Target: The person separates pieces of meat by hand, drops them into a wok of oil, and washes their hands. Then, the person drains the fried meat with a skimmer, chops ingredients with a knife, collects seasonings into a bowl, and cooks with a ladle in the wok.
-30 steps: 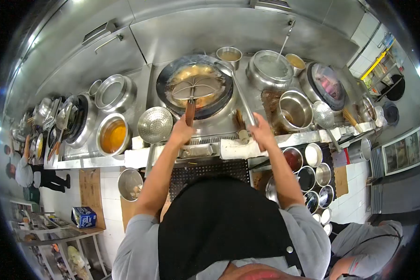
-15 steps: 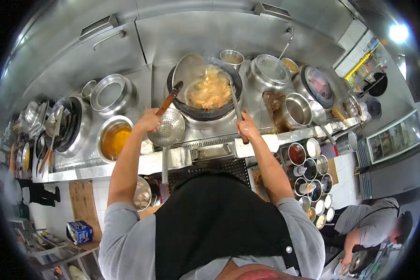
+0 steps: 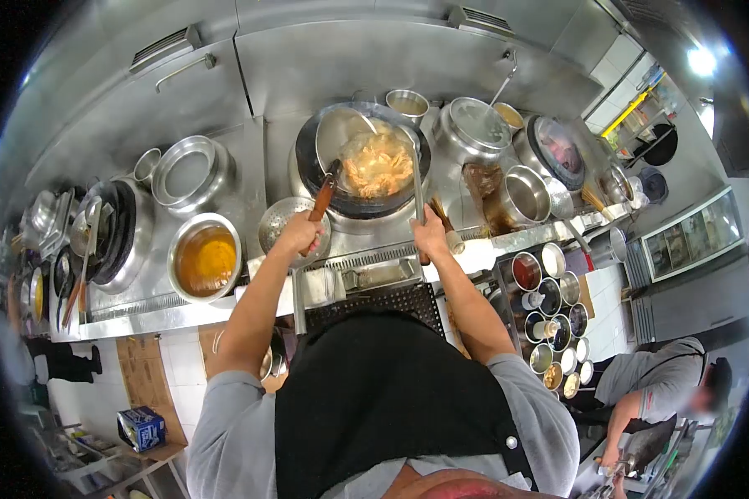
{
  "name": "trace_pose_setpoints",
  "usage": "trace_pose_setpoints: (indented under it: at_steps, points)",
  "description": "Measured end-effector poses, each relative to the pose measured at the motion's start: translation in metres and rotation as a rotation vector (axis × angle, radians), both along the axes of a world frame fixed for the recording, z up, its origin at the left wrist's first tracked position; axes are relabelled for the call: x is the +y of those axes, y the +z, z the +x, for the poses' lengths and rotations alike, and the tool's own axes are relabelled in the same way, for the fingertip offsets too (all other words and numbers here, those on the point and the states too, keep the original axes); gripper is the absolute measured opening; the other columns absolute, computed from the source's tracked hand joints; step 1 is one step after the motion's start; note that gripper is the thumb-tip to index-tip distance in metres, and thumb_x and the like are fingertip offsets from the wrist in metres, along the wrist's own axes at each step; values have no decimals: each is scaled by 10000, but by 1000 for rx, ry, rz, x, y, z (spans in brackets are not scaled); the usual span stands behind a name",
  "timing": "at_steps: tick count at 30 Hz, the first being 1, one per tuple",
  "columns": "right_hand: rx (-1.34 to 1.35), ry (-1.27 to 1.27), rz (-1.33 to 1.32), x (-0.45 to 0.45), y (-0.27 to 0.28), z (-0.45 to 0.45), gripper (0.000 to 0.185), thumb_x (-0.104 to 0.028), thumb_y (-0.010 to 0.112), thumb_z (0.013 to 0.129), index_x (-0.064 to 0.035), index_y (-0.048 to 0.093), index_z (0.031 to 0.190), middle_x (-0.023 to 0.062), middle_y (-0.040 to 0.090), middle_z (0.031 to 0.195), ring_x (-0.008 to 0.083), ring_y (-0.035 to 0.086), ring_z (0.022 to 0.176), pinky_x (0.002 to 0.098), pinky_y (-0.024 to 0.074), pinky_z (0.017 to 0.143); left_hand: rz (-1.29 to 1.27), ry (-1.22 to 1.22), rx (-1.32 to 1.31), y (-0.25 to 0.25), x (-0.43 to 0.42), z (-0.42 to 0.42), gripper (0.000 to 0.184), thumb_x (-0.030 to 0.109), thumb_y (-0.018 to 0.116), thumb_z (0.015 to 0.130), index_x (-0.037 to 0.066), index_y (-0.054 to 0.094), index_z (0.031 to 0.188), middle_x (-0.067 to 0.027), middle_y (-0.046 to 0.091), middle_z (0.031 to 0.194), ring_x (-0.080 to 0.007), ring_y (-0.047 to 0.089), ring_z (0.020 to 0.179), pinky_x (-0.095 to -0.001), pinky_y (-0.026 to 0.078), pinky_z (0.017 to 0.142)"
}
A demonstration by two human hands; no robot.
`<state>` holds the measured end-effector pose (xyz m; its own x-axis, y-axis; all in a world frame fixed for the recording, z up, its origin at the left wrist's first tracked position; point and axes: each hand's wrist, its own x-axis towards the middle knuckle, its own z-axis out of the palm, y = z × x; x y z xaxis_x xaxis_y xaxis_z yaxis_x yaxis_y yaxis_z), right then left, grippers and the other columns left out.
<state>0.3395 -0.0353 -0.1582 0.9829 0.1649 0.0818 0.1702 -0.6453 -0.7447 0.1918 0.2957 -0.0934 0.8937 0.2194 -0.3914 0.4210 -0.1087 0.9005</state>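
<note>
The food (image 3: 379, 170) is lying in the wok (image 3: 370, 206), straight ahead of the person and beyond both hands, roughly between their lines of reach. The right hand (image 3: 429, 235) is looking slightly nearer to it than the left hand (image 3: 300, 235).

The left hand's grip is closing fully round the wooden handle of the strainer (image 3: 342, 133). Its long axis is running forward and a little rightward, and its round head is slanting over the wok's left part, just beside the food; whether the two are touching, I cannot tell. The right hand's grip is likewise closing round the ladle (image 3: 417, 179), whose shaft is running almost straight forward along the food's right side. The ladle's far end is reaching into the wok's far right part, too unclear to say what it is holding.

The food is showing as a cluster of golden-orange, uneven pieces, bunching in pale, frothy liquid inside the dark rim.

Near the left hand, a perforated skimmer (image 3: 276, 218) is resting on the counter (image 3: 243, 198), partly hidden behind that hand. Farther left, a bowl (image 3: 178, 241) is holding orange liquid. A brush (image 3: 443, 218) is lying just beside the right hand.
</note>
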Motion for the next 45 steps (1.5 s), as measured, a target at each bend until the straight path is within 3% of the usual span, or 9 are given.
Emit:
trace_pose_setpoints:
  at_steps: [10,14,17,24,34,37,41,43,45]
  points:
    - [606,2,598,18,54,-4,369,-120,639,937,-15,592,1287,24,555,664,128,507,494,314,436,443,-198,18,-13,12,-15,0,71,79,549,962,11,536,948,-74,590,719,-151,531,485,-340,437,428]
    - [405,59,456,18,64,-17,194,-147,655,955,-45,601,1110,8,548,671,111,494,459,285,418,420,-91,29,-35,18,-14,-7,49,72,556,907,25,553,893,-79,568,658,-170,531,484,-345,433,427]
    - [435,133,458,-3,81,-19,585,-138,668,928,-1,492,1469,28,569,688,123,533,509,295,436,448,25,114,-22,22,-17,-10,48,66,548,873,29,561,845,-80,546,601,-178,532,467,-349,429,424]
    - [315,25,276,7,64,-15,735,-137,683,923,-27,358,1573,44,574,694,143,523,517,312,453,472,-67,45,-34,15,-4,-1,46,58,574,873,17,582,853,-70,563,609,-167,549,488,-345,434,427]
    - [398,12,481,22,50,-34,312,-122,632,954,-59,593,1257,24,551,678,138,516,474,311,438,430,-313,-18,-13,12,-11,3,62,60,578,943,0,574,957,-98,663,814,-142,561,529,-308,459,433]
    - [366,37,421,11,68,-25,591,-127,657,930,17,466,1471,54,598,700,163,553,502,332,470,466,-330,-17,-31,6,-10,2,72,61,584,947,-9,580,965,-104,670,822,-139,559,533,-303,470,438]
    - [238,-34,240,7,72,-20,684,-162,698,895,10,443,1506,131,683,805,206,610,530,361,523,538,-418,-23,-28,17,-7,-4,79,59,586,949,-17,585,969,-105,671,811,-136,556,531,-296,481,448]
    - [187,-24,70,1,60,0,715,-197,733,855,19,469,1484,247,724,1031,321,727,766,401,578,751,-430,0,14,18,-11,6,80,62,588,948,-17,586,964,-100,667,785,-132,558,535,-295,481,440]
    - [80,20,-37,-6,42,14,745,-222,725,867,7,434,1513,202,706,913,271,694,692,391,561,678,-442,25,20,14,-18,15,81,59,590,941,-18,587,968,-98,656,766,-137,551,523,-301,470,433]
